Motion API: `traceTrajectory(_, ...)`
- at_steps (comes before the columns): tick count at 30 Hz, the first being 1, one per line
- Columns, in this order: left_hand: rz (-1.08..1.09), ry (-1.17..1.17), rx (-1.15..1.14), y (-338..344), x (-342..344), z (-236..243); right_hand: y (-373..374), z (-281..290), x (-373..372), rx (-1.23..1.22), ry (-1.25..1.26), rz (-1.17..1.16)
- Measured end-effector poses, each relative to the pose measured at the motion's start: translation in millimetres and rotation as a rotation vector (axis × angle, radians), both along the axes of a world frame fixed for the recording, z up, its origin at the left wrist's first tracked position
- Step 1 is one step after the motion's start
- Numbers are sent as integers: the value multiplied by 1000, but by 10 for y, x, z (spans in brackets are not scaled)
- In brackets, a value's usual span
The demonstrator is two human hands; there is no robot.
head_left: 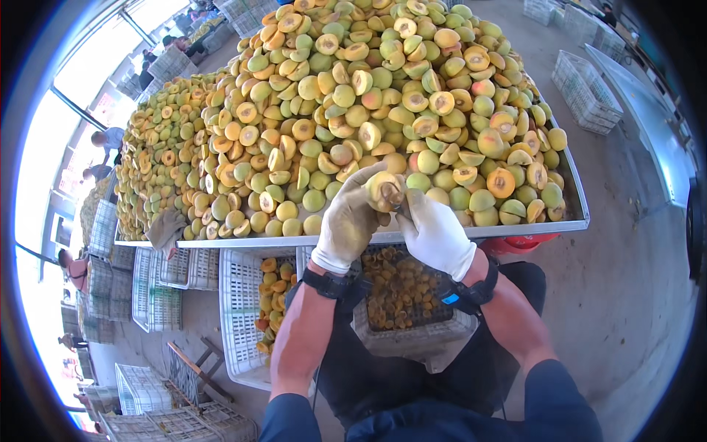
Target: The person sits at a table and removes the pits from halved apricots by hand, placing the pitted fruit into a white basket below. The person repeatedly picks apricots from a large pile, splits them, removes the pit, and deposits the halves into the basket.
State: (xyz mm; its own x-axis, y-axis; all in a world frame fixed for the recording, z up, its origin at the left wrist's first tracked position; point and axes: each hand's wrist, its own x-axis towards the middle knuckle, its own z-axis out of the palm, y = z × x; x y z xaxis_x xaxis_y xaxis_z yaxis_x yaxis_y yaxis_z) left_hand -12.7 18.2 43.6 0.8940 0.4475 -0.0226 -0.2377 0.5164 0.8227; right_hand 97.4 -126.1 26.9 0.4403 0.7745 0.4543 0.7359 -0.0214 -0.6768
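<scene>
In my gloved left hand [347, 221] I hold a yellow halved peach [383, 191], its cut face with the brown pit hollow turned toward the right. My gloved right hand [436, 232] is closed right against that half, its fingertips pinched at the brown centre. Part of a small dark object shows at those fingertips, too hidden to name. Both hands are above the near edge of a metal-rimmed table [526, 230], which bears a large heap of green-yellow peach halves [324, 110]. The gloves are white, and the left one is stained.
Below my hands, between my legs, a crate [412, 340] holds small brownish pieces. A white crate [239, 324] with peach halves stands to its left. A grey cloth [166, 227] lies on the table's left edge. Stacked crates [158, 287] and other people are further left; red basin [519, 243] under the table.
</scene>
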Motion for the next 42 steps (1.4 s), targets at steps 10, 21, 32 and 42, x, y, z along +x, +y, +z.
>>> traceTrajectory(10,215,-122,6,-58,183,-315,115,-72,-44,-51,-97,-51)
traceTrajectory(21,247,-52,149,-101,96,-131,133,-70,-64,-92,-124,-15)
traceTrajectory(32,300,-16,282,-115,100,-271,130,-204,-49,-142,-61,46)
traceTrajectory(42,236,1,-26,-23,149,-453,122,-193,-84,-126,15,77)
